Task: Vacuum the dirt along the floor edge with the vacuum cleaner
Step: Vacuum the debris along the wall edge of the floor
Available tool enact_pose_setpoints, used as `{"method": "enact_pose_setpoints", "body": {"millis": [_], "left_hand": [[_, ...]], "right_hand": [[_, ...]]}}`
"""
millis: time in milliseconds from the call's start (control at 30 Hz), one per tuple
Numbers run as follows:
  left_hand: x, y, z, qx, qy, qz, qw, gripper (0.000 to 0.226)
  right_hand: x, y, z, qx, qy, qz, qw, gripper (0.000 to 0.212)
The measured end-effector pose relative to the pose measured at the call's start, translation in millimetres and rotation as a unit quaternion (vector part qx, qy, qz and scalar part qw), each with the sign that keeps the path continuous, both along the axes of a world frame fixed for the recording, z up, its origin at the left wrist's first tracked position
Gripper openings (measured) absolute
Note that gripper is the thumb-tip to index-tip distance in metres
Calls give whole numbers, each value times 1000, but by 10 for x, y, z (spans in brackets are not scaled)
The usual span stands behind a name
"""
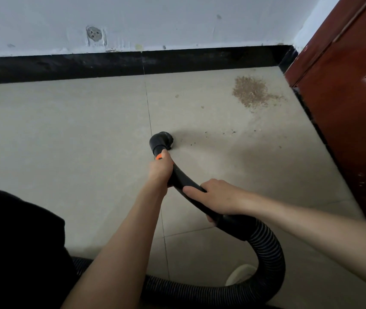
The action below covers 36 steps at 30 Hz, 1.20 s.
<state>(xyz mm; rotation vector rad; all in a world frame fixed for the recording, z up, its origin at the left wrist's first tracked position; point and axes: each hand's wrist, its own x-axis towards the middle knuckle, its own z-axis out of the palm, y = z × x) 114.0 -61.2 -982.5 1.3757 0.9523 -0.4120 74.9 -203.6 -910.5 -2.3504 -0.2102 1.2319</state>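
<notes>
Your left hand (160, 167) and right hand (214, 198) both grasp the vacuum cleaner's black tube (184, 178), its nozzle (162, 141) on the tiled floor (66, 130) at frame centre; the dirt (252, 91) lies upper right, near the skirting (110, 65).

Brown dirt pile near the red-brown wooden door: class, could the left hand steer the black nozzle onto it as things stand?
Probably yes. Bare beige tile floor lies between the black round nozzle and the brown dirt pile; the left hand grips the tube just behind the nozzle.
</notes>
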Motion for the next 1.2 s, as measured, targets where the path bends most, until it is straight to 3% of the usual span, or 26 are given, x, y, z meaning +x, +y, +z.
{"method": "enact_pose_setpoints", "body": {"millis": [333,467,700,833,1200], "left_hand": [[158,-404,76,-25,-17,-48,998,27],[85,-445,67,-37,-19,-42,998,28],[-188,-279,-18,10,-27,48,998,29],[-146,-249,-26,11,-31,24,999,30],[283,-832,-16,-71,-45,-66,994,26]], "right_hand": [[-24,-264,-17,-19,-24,-75,997,57],[-80,-304,12,-28,-38,-56,997,60],[-107,-288,135,6,-7,4,1000,59],[-85,-243,110,-3,-23,12,1000,60],[6,-680,-16,-19,-67,-118,991,61]]}}
